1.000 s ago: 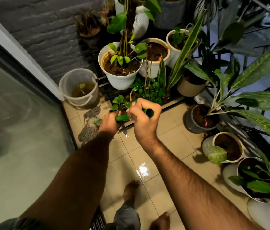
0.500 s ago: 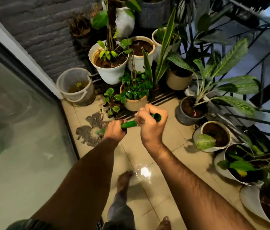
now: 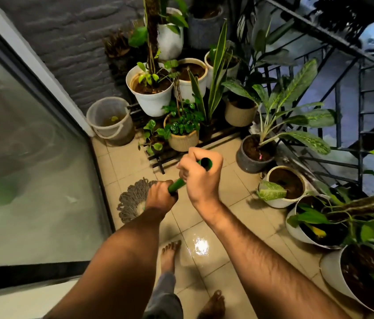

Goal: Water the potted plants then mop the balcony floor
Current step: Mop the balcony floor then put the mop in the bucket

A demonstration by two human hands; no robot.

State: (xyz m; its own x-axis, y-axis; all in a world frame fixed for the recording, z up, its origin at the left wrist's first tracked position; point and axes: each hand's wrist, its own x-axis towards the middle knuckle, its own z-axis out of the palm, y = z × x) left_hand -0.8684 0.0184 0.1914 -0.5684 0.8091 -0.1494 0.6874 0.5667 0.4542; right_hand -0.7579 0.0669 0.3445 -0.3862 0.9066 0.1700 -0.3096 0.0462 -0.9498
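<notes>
Both hands grip a green mop handle [image 3: 176, 184]. My right hand [image 3: 201, 176] is wrapped round its top end, and my left hand [image 3: 162, 195] holds it lower down. The grey string mop head [image 3: 131, 201] lies spread on the beige tiled floor [image 3: 234, 189], just left of my left hand and close to the glass door. Potted plants crowd the far corner: a white pot [image 3: 151, 97] with a climbing stem, a ribbed beige pot [image 3: 183, 140] with small round leaves, and a dark grey pot [image 3: 254, 157] with long speckled leaves.
A translucent bucket [image 3: 110, 120] stands in the corner by the brick wall. A sliding glass door [image 3: 32, 157] bounds the left side. More pots [image 3: 282, 187] line the right under a black metal railing [image 3: 337, 107]. My bare feet [image 3: 170, 254] stand on wet, shiny tiles.
The mop head has been drawn back along the floor towards me, away from the bucket and plant rack. Both hands have moved with the handle, and the view has stepped back.
</notes>
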